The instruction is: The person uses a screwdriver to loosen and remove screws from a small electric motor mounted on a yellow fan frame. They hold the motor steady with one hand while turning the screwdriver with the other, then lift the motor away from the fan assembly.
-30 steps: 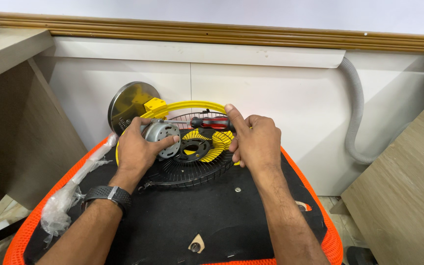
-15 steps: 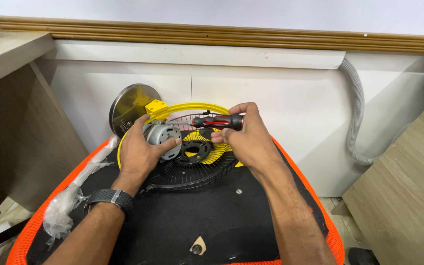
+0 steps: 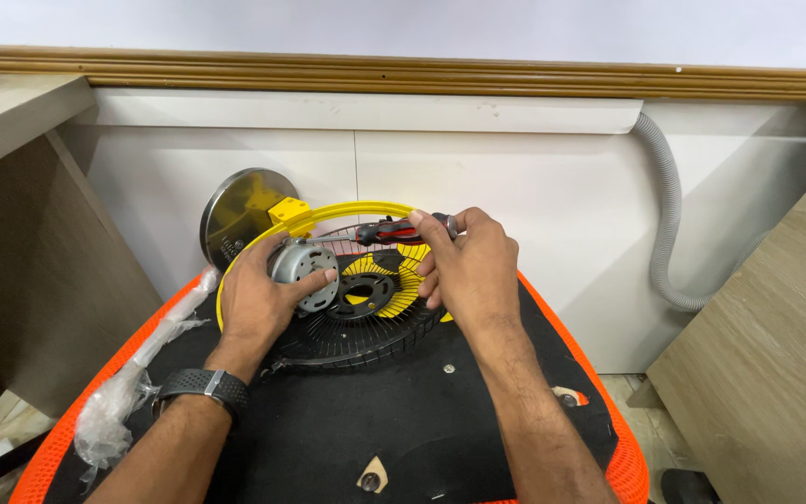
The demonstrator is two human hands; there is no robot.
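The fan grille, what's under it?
The fan grille lies on a black pad with an orange rim. Yellow blades show through its wires. The pad directly under it is mostly hidden by the grille and both hands.

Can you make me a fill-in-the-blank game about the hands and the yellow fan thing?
1. The left hand grips a round grey metal ____.
2. The right hand holds a red and black ____.
3. The black wire fan grille with a yellow rim rests on a black surface edged in ____.
4. The left wrist wears a black ____.

Missing words: motor; screwdriver; orange; watch
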